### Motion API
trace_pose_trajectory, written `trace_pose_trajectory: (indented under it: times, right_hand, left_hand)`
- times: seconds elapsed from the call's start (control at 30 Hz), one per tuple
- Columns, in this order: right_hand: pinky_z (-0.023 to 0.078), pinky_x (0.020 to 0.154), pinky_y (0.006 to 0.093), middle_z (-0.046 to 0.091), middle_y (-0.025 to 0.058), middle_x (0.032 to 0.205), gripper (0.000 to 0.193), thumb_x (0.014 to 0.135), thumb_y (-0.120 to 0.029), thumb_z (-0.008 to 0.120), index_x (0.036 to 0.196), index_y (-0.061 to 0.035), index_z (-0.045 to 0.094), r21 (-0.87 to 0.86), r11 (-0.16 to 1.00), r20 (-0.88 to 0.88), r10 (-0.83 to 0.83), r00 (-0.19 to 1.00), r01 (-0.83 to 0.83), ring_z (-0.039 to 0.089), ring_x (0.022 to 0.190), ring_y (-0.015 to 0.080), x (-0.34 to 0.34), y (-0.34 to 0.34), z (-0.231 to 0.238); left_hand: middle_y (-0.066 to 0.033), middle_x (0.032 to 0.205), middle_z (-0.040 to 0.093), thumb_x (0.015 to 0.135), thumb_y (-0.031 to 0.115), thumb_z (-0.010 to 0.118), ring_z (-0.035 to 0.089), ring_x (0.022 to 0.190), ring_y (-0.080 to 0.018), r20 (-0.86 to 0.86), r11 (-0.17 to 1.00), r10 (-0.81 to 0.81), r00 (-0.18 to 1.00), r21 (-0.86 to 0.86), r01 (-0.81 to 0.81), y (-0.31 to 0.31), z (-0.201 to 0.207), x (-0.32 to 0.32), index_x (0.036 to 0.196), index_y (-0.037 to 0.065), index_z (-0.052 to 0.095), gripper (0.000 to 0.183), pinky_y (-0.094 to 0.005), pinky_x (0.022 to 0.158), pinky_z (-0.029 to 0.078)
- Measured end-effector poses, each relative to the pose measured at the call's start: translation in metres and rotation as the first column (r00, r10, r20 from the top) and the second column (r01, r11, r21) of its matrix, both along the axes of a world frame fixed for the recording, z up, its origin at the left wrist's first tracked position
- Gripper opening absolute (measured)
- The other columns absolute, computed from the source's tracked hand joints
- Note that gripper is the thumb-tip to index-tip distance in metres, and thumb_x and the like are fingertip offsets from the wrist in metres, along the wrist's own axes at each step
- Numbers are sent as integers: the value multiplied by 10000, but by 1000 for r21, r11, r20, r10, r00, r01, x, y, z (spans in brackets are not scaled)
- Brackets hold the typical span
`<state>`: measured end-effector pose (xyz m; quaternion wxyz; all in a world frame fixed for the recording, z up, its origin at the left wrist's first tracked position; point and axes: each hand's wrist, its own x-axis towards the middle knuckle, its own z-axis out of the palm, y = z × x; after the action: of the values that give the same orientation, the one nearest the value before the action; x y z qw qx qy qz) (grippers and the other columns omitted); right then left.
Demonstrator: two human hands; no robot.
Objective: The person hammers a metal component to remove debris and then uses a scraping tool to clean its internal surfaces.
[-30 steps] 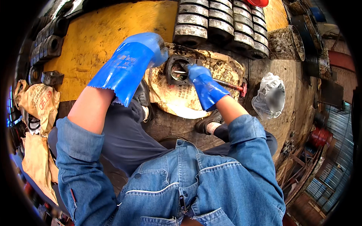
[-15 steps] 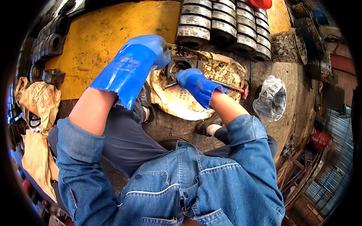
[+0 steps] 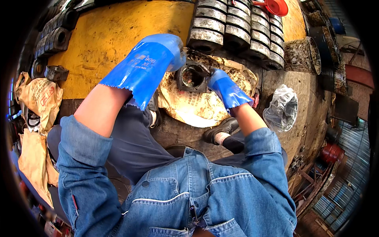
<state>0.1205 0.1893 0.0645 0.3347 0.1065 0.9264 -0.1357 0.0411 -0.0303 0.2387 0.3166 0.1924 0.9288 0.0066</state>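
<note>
A dark, roughly square metal block (image 3: pixel 192 77) with a round bore lies on a stained paper sack (image 3: pixel 189 107) between my feet. My left hand (image 3: pixel 171 49), in a long blue rubber glove, is closed with its fingers curled beside the block's upper left edge; the glove hides what they may grip. Right of the block, my blue-gloved right hand (image 3: pixel 223 83) is closed around a dark rod-like metal tool (image 3: pixel 205 68). One end of that tool sticks out past my fingers at the block's upper right corner, and the rest is hidden.
Stacked metal blocks (image 3: pixel 207 27) stand in rows on the far side, with a red scoop (image 3: pixel 276 7) above them. A grimy bucket (image 3: pixel 302 55) and a crumpled clear plastic bag (image 3: pixel 281 108) are at right. Brown paper sacks (image 3: pixel 41 96) lie at left.
My right hand has moved right, off the block, uncovering its bore. The rod that lay across below the block no longer shows there. My left hand has shifted slightly right.
</note>
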Motion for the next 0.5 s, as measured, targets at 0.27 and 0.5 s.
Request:
trace_pose_trajectory:
  times: [0.27, 0.5]
  right_hand:
    - [531, 926, 388, 650, 189, 1205, 349, 814, -240, 676, 1118, -73, 714, 71, 996, 139, -64, 988, 54, 627, 1118, 361, -38, -34, -8]
    - [546, 880, 398, 697, 159, 1112, 304, 802, -193, 683, 1082, -83, 727, 36, 985, 94, 165, 982, -169, 672, 1024, 347, -33, -18, -40]
  left_hand:
    - [-115, 1115, 696, 885, 374, 545, 655, 1022, -349, 25, 999, -26, 999, 27, 26, -7, -5, -5, 1137, 172, 697, 357, -443, 882, 535]
    - [-110, 1121, 695, 885, 364, 544, 657, 1019, -343, 44, 994, -44, 998, 99, 39, -2, -2, -5, 1149, 181, 697, 356, -443, 888, 536]
